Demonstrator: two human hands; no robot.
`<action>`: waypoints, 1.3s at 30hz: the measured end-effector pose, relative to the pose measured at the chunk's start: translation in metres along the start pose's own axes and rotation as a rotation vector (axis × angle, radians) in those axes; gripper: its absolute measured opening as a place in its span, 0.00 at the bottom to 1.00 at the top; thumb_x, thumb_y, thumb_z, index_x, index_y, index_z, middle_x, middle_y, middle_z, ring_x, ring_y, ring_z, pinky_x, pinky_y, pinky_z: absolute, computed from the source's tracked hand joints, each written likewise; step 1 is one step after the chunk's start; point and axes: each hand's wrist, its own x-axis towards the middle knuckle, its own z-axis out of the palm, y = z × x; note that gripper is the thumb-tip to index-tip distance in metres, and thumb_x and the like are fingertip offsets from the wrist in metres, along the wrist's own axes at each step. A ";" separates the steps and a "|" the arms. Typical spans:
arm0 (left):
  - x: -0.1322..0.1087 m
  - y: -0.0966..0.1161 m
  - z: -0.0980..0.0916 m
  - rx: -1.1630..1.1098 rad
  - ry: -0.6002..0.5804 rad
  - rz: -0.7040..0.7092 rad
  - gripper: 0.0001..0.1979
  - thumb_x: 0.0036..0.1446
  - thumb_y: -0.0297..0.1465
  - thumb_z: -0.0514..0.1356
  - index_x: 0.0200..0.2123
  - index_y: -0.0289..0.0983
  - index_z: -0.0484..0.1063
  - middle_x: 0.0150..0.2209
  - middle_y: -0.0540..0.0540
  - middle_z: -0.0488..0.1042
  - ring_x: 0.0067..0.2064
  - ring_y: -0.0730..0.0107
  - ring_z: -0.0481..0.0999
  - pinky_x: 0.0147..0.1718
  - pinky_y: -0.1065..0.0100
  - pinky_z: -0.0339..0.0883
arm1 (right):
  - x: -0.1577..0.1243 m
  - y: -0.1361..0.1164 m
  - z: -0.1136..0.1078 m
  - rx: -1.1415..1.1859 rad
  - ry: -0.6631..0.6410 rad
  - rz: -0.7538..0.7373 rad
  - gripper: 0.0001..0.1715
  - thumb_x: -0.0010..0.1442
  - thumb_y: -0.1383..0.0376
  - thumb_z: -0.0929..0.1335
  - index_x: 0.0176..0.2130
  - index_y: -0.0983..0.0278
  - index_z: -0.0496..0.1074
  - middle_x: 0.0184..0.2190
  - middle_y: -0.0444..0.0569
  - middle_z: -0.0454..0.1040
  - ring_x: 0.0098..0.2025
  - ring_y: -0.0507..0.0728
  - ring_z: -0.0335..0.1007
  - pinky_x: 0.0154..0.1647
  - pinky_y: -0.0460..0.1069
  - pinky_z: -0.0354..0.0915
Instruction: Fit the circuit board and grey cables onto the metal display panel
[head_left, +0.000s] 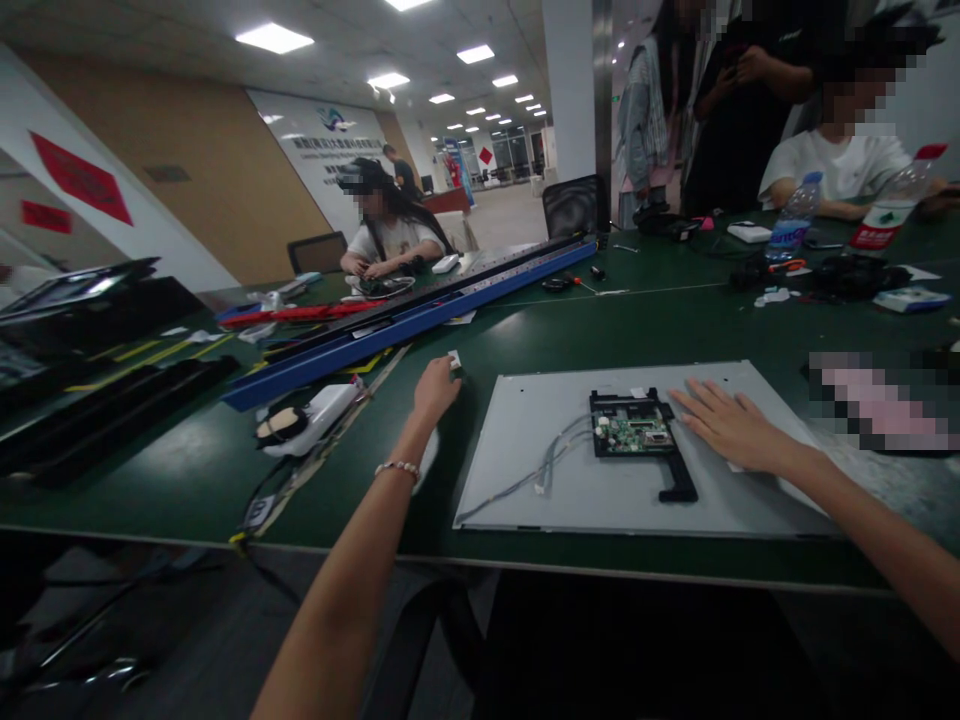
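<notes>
The left hand [435, 390] pinches a white bit [454, 357] left of the near panel [525, 415], the right hand [733, 425] lies flat on its right side, gripping nothing, and the board [636, 434] already sits mid-panel, though what remains is hard to tell.

- Dim overall; light comes from overhead ceiling panels [274, 38], clipped to white.
- Soft glare patch on the green desk [510, 328], mid-frame.
- Grey panel [540, 410] pale, fairly even, no hot spots.
- Floor [217, 620] below, very dark, little detail.
- Wide-angle distortion: wall banner [81, 178] leans hard near left edge.
- Wall sign [330, 150] lettering soft.
- Mosaic blocks over pink item [877, 400], right.
</notes>
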 end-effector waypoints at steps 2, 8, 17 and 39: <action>0.008 0.003 -0.001 0.044 -0.001 -0.035 0.23 0.59 0.25 0.55 0.58 0.33 0.68 0.59 0.37 0.69 0.57 0.58 0.71 0.55 0.63 0.63 | 0.001 0.001 0.002 -0.006 0.005 0.002 0.35 0.69 0.50 0.48 0.70 0.54 0.48 0.72 0.51 0.44 0.72 0.67 0.39 0.64 0.71 0.47; 0.022 0.016 -0.011 0.130 -0.023 -0.122 0.18 0.62 0.27 0.50 0.46 0.32 0.77 0.47 0.33 0.77 0.49 0.52 0.76 0.47 0.59 0.67 | -0.002 -0.003 0.001 -0.014 0.049 -0.024 0.34 0.69 0.51 0.48 0.70 0.55 0.50 0.71 0.53 0.46 0.71 0.67 0.41 0.64 0.71 0.48; -0.044 0.069 -0.050 0.116 0.110 0.153 0.17 0.61 0.27 0.51 0.42 0.37 0.80 0.44 0.40 0.80 0.46 0.58 0.78 0.46 0.64 0.66 | -0.001 -0.029 -0.034 0.251 0.177 -0.004 0.38 0.67 0.50 0.55 0.69 0.66 0.50 0.68 0.60 0.56 0.69 0.67 0.48 0.66 0.66 0.51; -0.222 0.168 -0.029 -0.151 0.534 0.612 0.14 0.66 0.22 0.51 0.49 0.36 0.71 0.39 0.42 0.79 0.42 0.64 0.78 0.46 0.59 0.68 | -0.011 -0.188 -0.046 0.853 0.273 -0.329 0.15 0.56 0.74 0.66 0.43 0.62 0.74 0.36 0.49 0.79 0.35 0.56 0.75 0.40 0.51 0.70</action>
